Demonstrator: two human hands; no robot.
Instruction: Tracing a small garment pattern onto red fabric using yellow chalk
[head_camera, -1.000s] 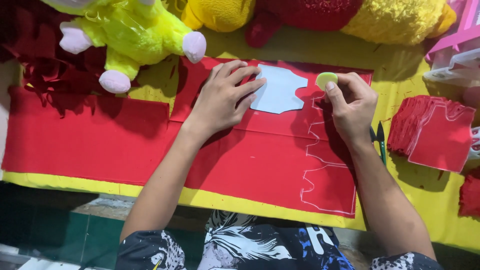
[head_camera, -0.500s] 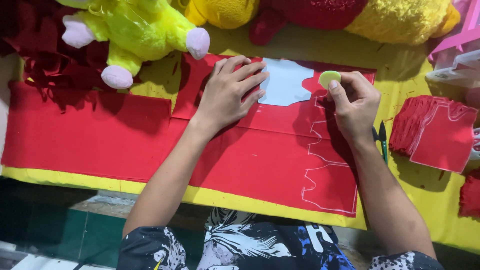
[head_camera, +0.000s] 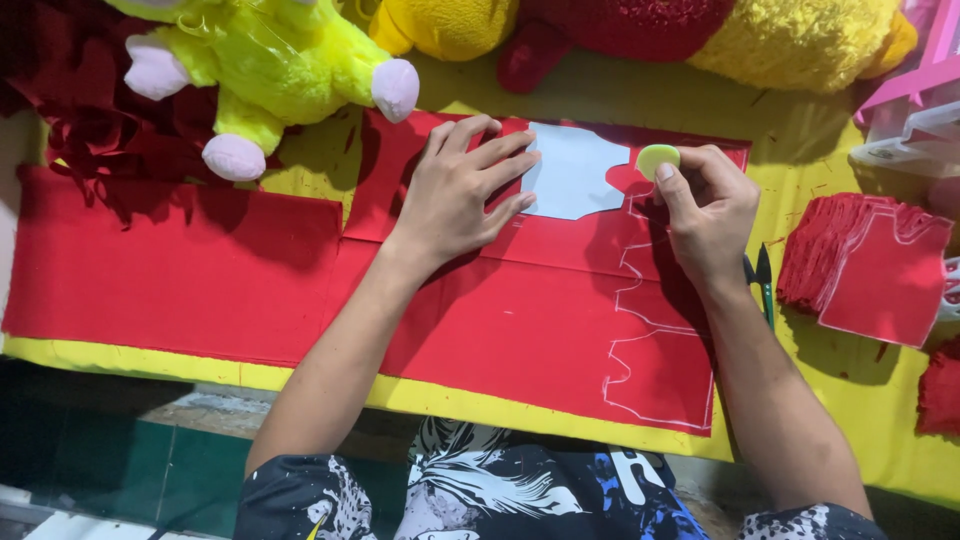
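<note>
Pinched between the thumb and fingertips of the right hand (head_camera: 712, 215) is a small round pale-green piece of tailor's chalk (head_camera: 657, 158), held right at the right edge of the light grey-blue paper pattern (head_camera: 572, 172). So that hand is closed on the chalk, edge down toward the cloth.

Left hand (head_camera: 462, 192) is flat and spread, palm down, fingers pressing on the left part of the pattern and on the red fabric (head_camera: 480, 330) under it. Nothing gripped there, just holding things down.

Red fabric is laid over a yellow table cover (head_camera: 330, 160), and you can see white chalk outlines (head_camera: 640, 330) of the same shape already drawn in a column below the right hand, running toward the near edge.

Off to the right there's a stack of cut red pieces (head_camera: 865, 265), and a pair of dark-handled snips (head_camera: 762, 280) lying between that stack and the right wrist. Lime-green plush toy (head_camera: 265, 70) with pink feet sits at the top left, with a yellow and red plush (head_camera: 700, 35) along the top.
</note>
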